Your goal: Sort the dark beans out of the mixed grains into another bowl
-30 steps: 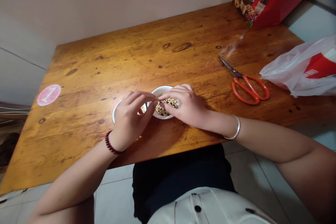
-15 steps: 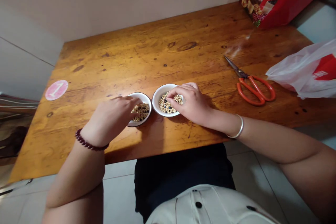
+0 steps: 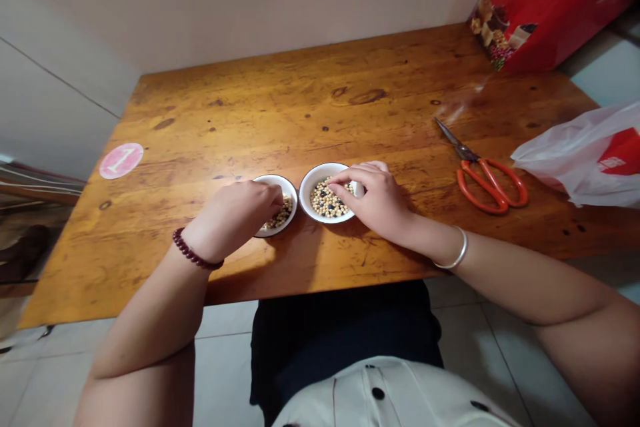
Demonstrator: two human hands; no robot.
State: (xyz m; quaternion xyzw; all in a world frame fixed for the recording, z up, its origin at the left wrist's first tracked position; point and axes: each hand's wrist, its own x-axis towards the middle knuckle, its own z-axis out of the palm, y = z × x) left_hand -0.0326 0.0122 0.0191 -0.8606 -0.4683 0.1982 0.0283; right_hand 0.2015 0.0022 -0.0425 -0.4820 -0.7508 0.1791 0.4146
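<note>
Two small white bowls with dark rims stand side by side near the table's front edge. Yellowish beans mixed with a few dark ones [image 3: 327, 205] lie in the right bowl [image 3: 306, 192]; similar beans [image 3: 284, 213] partly show in the left bowl [image 3: 294, 197]. My left hand [image 3: 245, 205] reaches over the left bowl, fingers curled down at the beans and pressed together; what they hold is hidden. Above the right bowl, my right hand [image 3: 373, 197] is closed in a pinch, thumb and index fingertips together. Anything between those tips is too small to make out.
Orange-handled scissors [image 3: 487, 177] lie on the wooden table [image 3: 240, 120] to the right, beside a white plastic bag [image 3: 575, 153]. A red printed bag [image 3: 550, 13] stands at the back right. A pink round sticker marked 1 [image 3: 121, 160] is at the left.
The fingers of my left hand have drawn together over the left bowl. My right thumb and index finger have lifted slightly and closed into a pinch. The camera view has shifted slightly.
</note>
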